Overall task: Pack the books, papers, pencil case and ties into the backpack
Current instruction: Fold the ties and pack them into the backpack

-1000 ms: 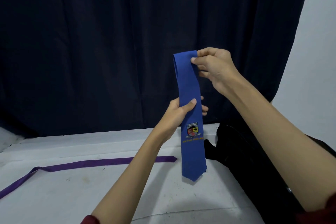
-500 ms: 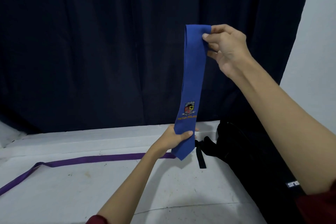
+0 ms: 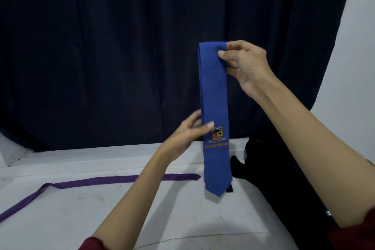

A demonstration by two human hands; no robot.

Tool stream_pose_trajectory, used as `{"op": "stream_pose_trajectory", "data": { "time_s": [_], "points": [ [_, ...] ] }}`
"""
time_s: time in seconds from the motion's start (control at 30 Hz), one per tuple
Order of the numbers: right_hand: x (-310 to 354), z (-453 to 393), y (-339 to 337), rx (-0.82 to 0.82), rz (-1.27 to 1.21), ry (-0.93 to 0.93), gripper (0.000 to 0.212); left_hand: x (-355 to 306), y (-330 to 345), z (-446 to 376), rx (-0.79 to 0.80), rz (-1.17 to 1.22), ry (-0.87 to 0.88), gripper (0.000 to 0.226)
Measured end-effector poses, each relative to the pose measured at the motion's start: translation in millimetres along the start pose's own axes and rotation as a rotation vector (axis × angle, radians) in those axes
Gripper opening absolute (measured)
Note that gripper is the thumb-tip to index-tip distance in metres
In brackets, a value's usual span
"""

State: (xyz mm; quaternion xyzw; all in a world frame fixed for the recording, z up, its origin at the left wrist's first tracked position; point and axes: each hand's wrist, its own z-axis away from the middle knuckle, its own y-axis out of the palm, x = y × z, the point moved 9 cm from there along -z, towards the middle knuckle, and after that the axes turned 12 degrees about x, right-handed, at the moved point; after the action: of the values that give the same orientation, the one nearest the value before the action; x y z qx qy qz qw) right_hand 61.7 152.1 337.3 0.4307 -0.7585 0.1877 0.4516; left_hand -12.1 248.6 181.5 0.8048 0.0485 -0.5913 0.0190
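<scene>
Blue woven cloth, a crested school tie (image 3: 214, 95) doubled over on itself, hangs straight down in the air above the white table (image 3: 81, 213), its pointed tip just clear of the surface on the right of the scene. The right hand (image 3: 245, 65) pinches the folded top edge between thumb and curled fingers, holding the whole weight. Half a second ago that hand was higher and the left hand gripped the tie near its tip; now the right hand has come down and the left hand (image 3: 189, 134) has slid up the cloth to the embroidered crest, its thumb laid across the front and its fingers behind, a light pinch around the left edge rather than a firm grasp. A second ago the left hand sat higher still on the tie, so it has run down and back up, which reads as smoothing and aligning the two layers.

For the task, this suggests the tie is being tidied for another fold, not yet packed. The black fabric backpack (image 3: 284, 178) lies just beside and behind the hanging tie, at the right edge of the table, with a dark strap poking out by the tie's tip; whether its mouth is open cannot be told. A long thin purple tie (image 3: 97, 180) lies flat across the table to the left, untouched and waiting its turn. No books, papers or pencil case are in view.
</scene>
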Motion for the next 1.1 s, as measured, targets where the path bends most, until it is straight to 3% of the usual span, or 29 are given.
{"op": "stream_pose_trajectory", "data": {
  "time_s": [0.13,0.27,0.7,0.83,0.9,0.97,1.03,1.1],
  "points": [
    [-6.7,0.8,12.1,0.034,0.064,-0.01,0.015,-45.4,10.3,-12.2,-0.056,0.062,0.068,0.044],
    [3.1,-0.4,11.9,0.026,0.038,-0.038,0.015,-38.1,21.8,-14.0,-0.033,-0.001,0.02,0.021],
    [-11.2,-6.9,-53.8,-0.224,0.126,0.005,0.015,-5.6,55.1,15.7,0.097,0.098,-0.086,0.015],
    [-37.0,-1.7,-65.4,-0.262,0.688,-0.009,0.021,-16.3,45.7,16.1,0.036,0.087,-0.065,0.018],
    [-47.7,11.8,-53.5,-0.151,0.807,-0.055,0.025,-24.4,37.8,14.3,-0.003,0.164,-0.032,0.014],
    [-60.6,25.3,-26.8,0.155,0.79,-0.096,0.051,-29.8,30.8,13.3,-0.03,0.234,-0.01,0.012],
    [-83.9,44.6,5.1,0.512,0.74,-0.001,0.067,-31.7,30.0,13.0,-0.021,0.244,-0.022,0.013],
    [-102.9,59.4,22.2,0.639,0.639,0.09,0.053,-32.9,33.4,12.6,0.001,0.228,-0.036,0.011]
  ]
}}
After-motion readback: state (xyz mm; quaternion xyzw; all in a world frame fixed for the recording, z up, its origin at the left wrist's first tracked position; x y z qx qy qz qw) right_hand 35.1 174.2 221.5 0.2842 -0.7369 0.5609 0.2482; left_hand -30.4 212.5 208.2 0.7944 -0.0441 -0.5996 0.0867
